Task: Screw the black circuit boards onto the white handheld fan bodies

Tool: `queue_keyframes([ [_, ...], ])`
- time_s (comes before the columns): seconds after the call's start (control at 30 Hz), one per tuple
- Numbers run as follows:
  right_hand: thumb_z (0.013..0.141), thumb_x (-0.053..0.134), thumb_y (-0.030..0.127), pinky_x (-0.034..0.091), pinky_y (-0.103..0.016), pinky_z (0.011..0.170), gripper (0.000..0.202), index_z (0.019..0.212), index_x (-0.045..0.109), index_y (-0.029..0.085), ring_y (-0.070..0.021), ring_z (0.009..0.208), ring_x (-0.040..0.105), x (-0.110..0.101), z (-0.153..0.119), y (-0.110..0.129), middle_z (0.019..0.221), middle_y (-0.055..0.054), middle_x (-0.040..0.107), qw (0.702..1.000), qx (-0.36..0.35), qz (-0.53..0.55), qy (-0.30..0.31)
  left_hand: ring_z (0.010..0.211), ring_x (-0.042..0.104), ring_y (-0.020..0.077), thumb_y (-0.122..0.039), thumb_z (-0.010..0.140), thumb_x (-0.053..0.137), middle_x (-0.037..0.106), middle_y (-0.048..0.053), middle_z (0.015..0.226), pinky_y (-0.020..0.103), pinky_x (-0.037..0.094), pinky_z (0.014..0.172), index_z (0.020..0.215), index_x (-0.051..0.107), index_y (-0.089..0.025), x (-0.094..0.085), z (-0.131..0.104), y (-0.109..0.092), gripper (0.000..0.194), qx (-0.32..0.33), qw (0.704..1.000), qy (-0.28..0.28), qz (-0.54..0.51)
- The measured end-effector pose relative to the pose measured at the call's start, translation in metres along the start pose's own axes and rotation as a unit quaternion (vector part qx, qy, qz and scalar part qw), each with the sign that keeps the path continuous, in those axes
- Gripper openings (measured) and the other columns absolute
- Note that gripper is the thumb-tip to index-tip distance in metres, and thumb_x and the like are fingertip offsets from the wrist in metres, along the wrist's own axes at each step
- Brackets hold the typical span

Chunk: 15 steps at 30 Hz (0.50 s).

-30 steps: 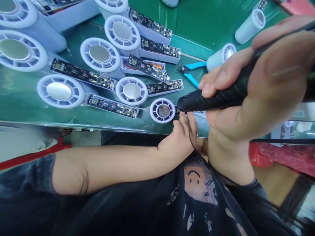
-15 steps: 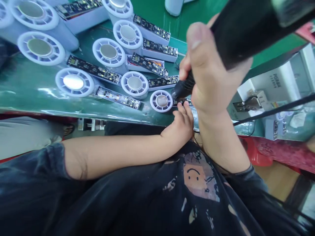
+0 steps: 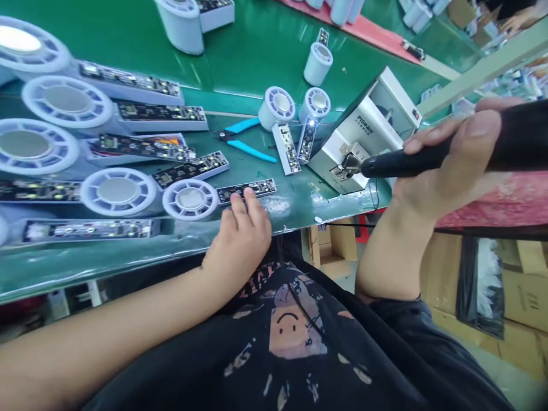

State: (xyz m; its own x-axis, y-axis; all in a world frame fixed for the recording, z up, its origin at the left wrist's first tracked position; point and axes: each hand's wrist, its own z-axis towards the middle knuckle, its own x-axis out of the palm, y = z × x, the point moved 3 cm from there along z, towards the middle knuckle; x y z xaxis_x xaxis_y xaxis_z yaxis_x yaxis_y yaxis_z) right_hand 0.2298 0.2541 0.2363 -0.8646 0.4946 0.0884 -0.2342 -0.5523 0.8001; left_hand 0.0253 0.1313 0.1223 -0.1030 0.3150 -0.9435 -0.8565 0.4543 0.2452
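My right hand point(image 3: 454, 154) is closed round a black electric screwdriver point(image 3: 428, 162) lying almost level. The screwdriver's tip is at the outlet of a white screw feeder point(image 3: 363, 134); whether a screw is on it is too small to tell. My left hand point(image 3: 242, 228) has its fingers curled over the near side of a white plastic housing point(image 3: 190, 200) with a spoked round end and a silver disc. Its fingertips touch the black circuit board point(image 3: 261, 187) in the housing's arm. The thumb is hidden.
More white housings point(image 3: 117, 191) with boards crowd the left of the green table point(image 3: 240, 63). Blue-handled cutters point(image 3: 248, 140) lie behind my left hand, and two housings point(image 3: 280, 103) stand beside the feeder. A red strip point(image 3: 363, 28) runs along the back. Cardboard boxes point(image 3: 334, 245) are below.
My right hand has moved the screwdriver from the housing at my left hand across to the feeder on the right. The view has turned right; my left hand stays at the same housing.
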Motion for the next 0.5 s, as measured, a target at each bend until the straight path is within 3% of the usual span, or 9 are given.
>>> queue_keyframes([
  [0.13,0.084,0.053,0.033,0.037,-0.018,0.046,0.014,0.091,0.05,0.021,-0.0014,0.043,0.045,-0.001,-0.013,-0.019,0.054,0.014,0.047,0.999,-0.027,0.031,0.001,0.11,0.07,0.0456,-0.003,0.091,0.045,0.061,0.037,0.132,0.046,0.059,0.076,0.118,0.068,0.004,0.007,-0.006,-0.003,0.036,-0.034,0.997,-0.007,-0.065],
  [0.37,0.082,0.059,0.028,0.04,-0.023,0.043,0.006,0.085,0.055,0.026,-0.0051,0.044,0.046,0.004,-0.013,-0.017,0.057,0.009,0.043,0.999,-0.037,0.025,0.029,0.116,0.066,0.0494,-0.002,0.09,0.05,0.056,0.036,0.136,0.049,0.064,0.074,0.124,0.067,0.0,0.009,-0.007,-0.003,0.038,-0.074,0.988,0.006,-0.138],
  [0.5,0.081,0.068,0.03,0.043,-0.022,0.042,0.009,0.084,0.06,0.026,-0.006,0.046,0.05,0.007,-0.014,-0.019,0.059,0.008,0.042,0.998,-0.024,0.044,0.044,0.112,0.068,0.05,-0.003,0.09,0.049,0.056,0.039,0.134,0.048,0.064,0.07,0.124,0.065,0.004,0.005,-0.005,-0.004,0.039,-0.039,0.996,0.002,-0.082],
])
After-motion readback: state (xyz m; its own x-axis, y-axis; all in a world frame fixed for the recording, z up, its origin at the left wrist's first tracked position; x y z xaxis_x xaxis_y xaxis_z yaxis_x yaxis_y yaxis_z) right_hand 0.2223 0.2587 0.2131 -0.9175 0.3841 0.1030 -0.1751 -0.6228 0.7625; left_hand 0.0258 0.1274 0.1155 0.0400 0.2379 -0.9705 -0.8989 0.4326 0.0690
